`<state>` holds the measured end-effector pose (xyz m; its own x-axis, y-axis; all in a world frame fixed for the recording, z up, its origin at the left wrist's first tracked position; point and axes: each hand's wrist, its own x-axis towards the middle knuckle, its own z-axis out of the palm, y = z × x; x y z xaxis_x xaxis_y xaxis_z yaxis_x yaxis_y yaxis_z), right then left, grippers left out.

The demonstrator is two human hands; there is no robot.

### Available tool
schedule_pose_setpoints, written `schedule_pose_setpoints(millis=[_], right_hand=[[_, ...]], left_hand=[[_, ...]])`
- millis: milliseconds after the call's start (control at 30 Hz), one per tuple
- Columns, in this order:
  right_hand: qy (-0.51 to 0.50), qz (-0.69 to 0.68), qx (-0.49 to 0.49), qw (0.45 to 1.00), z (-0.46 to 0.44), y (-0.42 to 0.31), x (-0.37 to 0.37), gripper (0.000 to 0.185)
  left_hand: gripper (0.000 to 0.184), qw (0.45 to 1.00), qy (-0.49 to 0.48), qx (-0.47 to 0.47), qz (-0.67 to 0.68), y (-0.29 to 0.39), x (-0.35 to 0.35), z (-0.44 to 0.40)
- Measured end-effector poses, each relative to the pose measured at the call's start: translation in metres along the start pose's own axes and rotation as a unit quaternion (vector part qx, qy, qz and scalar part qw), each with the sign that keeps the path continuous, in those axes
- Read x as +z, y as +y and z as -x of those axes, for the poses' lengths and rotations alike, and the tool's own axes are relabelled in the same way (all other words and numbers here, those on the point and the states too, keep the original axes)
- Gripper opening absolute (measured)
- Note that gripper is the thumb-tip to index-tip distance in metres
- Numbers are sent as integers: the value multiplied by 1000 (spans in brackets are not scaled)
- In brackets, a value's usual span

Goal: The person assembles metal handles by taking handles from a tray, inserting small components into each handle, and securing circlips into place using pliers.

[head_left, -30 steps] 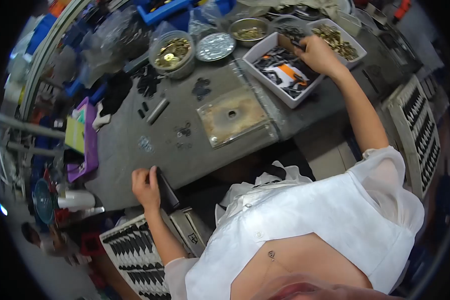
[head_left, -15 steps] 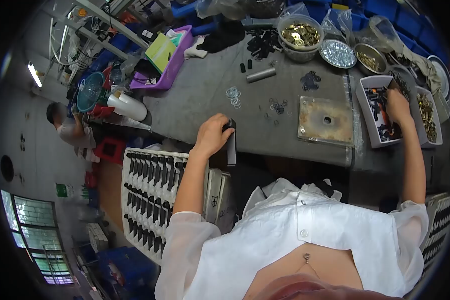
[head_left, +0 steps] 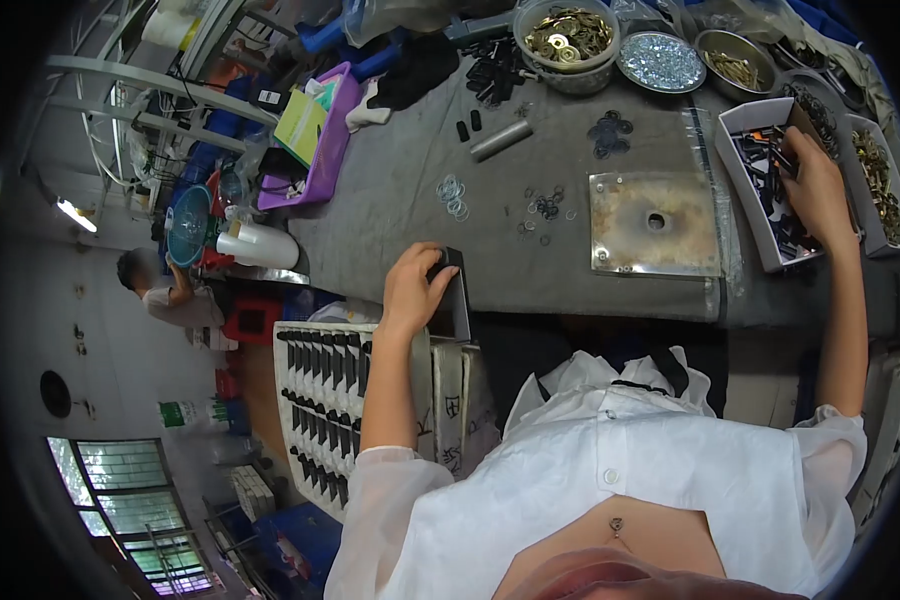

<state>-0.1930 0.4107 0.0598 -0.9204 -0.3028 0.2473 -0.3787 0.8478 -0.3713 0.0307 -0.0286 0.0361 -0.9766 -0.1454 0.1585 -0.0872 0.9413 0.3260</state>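
Observation:
My left hand (head_left: 413, 288) is at the table's front edge, its fingers and thumb closed round the black top end of a long rectangular piece (head_left: 459, 310) with a grey side. That piece points down toward my lap. Over at the right, my right hand (head_left: 818, 188) is at a white box (head_left: 755, 215) of small black and orange parts (head_left: 767, 175). Its thumb and fingers pinch a small black part (head_left: 788, 160), whose exact kind I cannot make out. Below my left forearm, a white foam rack (head_left: 288, 400) holds rows of black pieces (head_left: 340, 360).
On the grey table lie a metal plate with a hole (head_left: 655, 225), loose rings (head_left: 452, 196), dark washers (head_left: 608, 133) and a metal cylinder (head_left: 502, 141). Behind are a tub of brass parts (head_left: 568, 38), metal bowls (head_left: 735, 62) and a purple basket (head_left: 335, 140). Another person (head_left: 180, 300) is far left.
The view has shifted, moving the scene slightly. My right hand has turned and now shows a small black part at its fingertips. My left hand keeps its hold on the rectangular piece.

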Motion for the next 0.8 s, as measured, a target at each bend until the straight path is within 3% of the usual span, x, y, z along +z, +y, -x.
schedule_pose_setpoints(millis=[167, 267, 333, 367, 433, 467, 567, 600, 667, 800], right_hand=[[97, -144, -80, 982, 4, -10, -13, 17], [90, -226, -100, 965, 12, -25, -24, 15], [97, -224, -126, 962, 23, -47, -31, 13], [82, -280, -121, 949, 30, -59, -34, 13], [64, -347, -139, 925, 41, -81, -39, 13], [71, -352, -161, 919, 45, -90, -37, 14], [25, -410, -200, 889, 56, -119, -23, 16], [-6, -406, -212, 889, 59, -129, -16, 17], [-41, -436, -220, 872, 66, -147, 8, 17], [-62, -508, -162, 844, 80, -182, 44, 15]], left_hand=[[19, 999, -24, -10, -27, 6, -14, -1], [17, 998, 22, -51, 15, 9, -16, 3], [15, 980, 124, -53, 144, 14, -10, 8], [15, 980, 125, -56, 144, 19, -5, 8], [12, 873, 207, -86, 433, 35, 9, 4], [12, 871, 209, -88, 437, 43, 14, 3], [6, 720, 137, -183, 655, 49, 31, 1], [11, 648, 120, -106, 745, 62, 36, -3], [28, 504, 40, -45, 862, 59, 61, 4], [30, 439, -15, -43, 898, 70, 73, 18]])
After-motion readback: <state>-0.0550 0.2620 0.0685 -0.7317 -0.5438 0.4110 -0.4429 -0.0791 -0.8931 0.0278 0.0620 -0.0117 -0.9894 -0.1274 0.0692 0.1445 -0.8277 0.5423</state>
